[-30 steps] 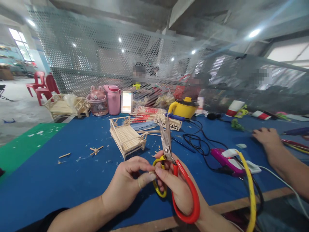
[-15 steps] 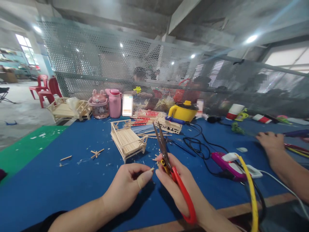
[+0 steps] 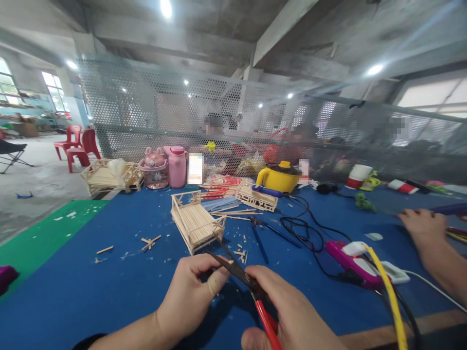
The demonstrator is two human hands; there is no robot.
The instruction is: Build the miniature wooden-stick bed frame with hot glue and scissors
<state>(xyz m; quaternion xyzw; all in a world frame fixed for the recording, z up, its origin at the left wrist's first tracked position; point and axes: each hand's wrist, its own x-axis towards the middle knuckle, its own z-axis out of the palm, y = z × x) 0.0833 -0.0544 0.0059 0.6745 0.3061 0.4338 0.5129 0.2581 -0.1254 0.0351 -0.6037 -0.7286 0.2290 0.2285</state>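
Note:
My left hand pinches a small wooden stick; only its pale tip shows at the fingertips. In my right hand is a pair of scissors with red handles. The dark blades lie parted across the stick's end, beside my left fingertips. Just beyond my hands stands a miniature bed frame built from thin wooden sticks. Short cut offcuts are scattered to its right. Blue-handled pliers lie past them on the blue tabletop.
A purple power strip with yellow and white cables sits at the right. Another person's hand rests beyond it. A yellow pot, pink jug and bundles of sticks line the back, before a perforated metal screen.
The scissors have swung from pointing upright to lying across the stick at my left fingertips, blades parted. My right hand has changed its grip on the handles. The view has tilted slightly upward.

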